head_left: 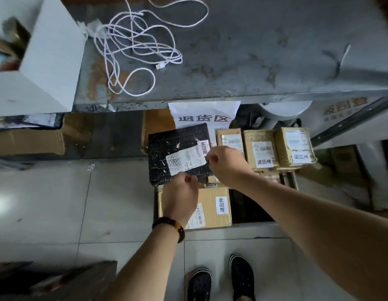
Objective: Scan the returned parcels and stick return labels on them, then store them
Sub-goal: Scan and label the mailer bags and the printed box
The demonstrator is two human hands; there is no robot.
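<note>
A black bubble-wrap parcel (167, 148) with a white shipping label and a small white return label (203, 147) is held flat over the storage spot under the table. My left hand (181, 195) grips its near edge. My right hand (226, 164) pinches its right edge beside the labels. Below it lies a brown carton (212, 210) with a return label. To the right stand three small brown cartons (262, 148), two showing return labels.
A grey worn table (254, 51) carries a tangled white cable (134, 46) and a white box (47, 61) at the left. A paper sign (203, 116) hangs from the table's edge. Flattened cardboard (28, 142) lies at the left, tiled floor and my shoes below.
</note>
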